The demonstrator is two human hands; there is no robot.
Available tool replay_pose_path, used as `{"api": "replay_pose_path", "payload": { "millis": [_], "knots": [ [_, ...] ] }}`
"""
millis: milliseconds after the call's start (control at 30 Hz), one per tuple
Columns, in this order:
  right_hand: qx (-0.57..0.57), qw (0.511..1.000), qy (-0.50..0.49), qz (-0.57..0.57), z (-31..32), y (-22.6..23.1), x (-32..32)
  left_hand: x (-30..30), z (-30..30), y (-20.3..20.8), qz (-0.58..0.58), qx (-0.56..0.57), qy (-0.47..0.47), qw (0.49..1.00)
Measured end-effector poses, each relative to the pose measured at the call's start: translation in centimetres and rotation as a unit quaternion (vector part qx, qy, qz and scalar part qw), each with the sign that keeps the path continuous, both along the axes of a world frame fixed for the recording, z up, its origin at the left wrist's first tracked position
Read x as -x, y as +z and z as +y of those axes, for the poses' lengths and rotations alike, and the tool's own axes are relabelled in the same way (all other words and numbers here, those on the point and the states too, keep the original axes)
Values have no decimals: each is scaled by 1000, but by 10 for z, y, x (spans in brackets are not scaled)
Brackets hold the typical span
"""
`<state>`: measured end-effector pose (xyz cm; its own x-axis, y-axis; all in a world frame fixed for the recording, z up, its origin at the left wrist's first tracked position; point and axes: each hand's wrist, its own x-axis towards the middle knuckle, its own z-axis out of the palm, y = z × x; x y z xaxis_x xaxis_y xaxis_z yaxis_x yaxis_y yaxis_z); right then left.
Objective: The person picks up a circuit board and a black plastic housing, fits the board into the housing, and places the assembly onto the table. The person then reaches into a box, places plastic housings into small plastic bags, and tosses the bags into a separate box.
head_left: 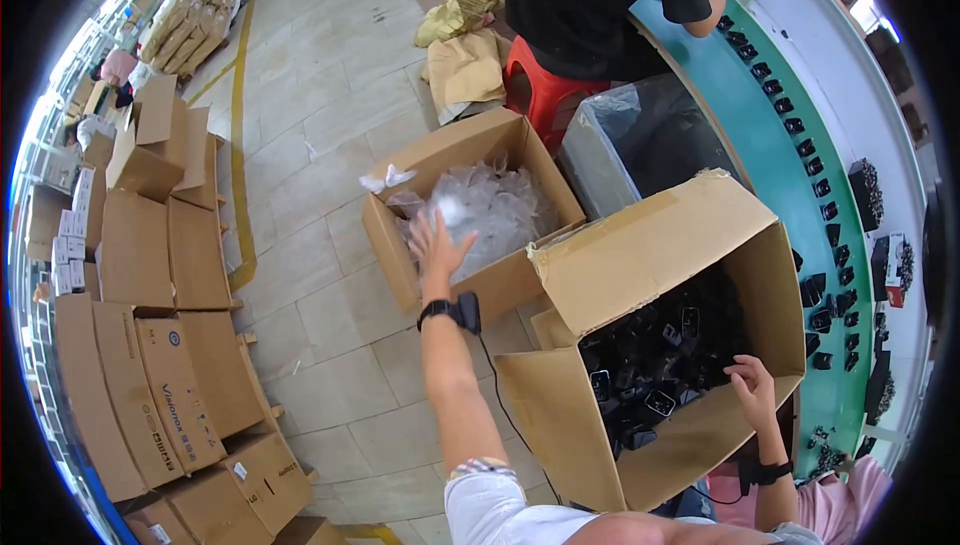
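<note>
My left hand point(437, 247) is open, fingers spread, above the near left side of a cardboard box point(395, 270). Crumpled clear plastic point(490, 210) fills that box. A small white crumpled piece point(388, 180) shows by its far left edge; whether it touches the box I cannot tell. My right hand point(752, 388) is inside the right part of a larger open carton point(650, 255), its fingers slightly bent and apart, with nothing visible in them. Beside its fingertips lies a heap of small black plastic parts point(660, 345), some with pale-edged rectangular frames. Both wrists wear black straps with cables.
Stacked cartons point(210, 355) line the left side. Ahead, a person in black point(600, 5) sits on a red stool point(545, 85) beside a grey bin point(600, 150). Rows of black parts stand on a green conveyor point(740, 95) at right. Someone in pink point(845, 500) is at lower right.
</note>
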<state>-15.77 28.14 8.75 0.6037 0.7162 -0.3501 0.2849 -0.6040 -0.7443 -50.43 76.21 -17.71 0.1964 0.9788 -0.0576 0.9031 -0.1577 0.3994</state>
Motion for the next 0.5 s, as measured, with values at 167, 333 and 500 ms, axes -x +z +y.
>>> {"api": "replay_pose_path", "payload": {
  "millis": [167, 333, 500],
  "knots": [
    [-2, 999, 3, 37, -5, 3, -11, 91, -75, -60, -256, 25, 3, 966],
    [-41, 998, -13, 41, -14, -5, -17, 162, -232, -85, -220, 195, 108, 950],
    [13, 991, 42, -126, -32, 23, -21, 207, -428, -100, 98, 386, -377, 837]
  ]
}}
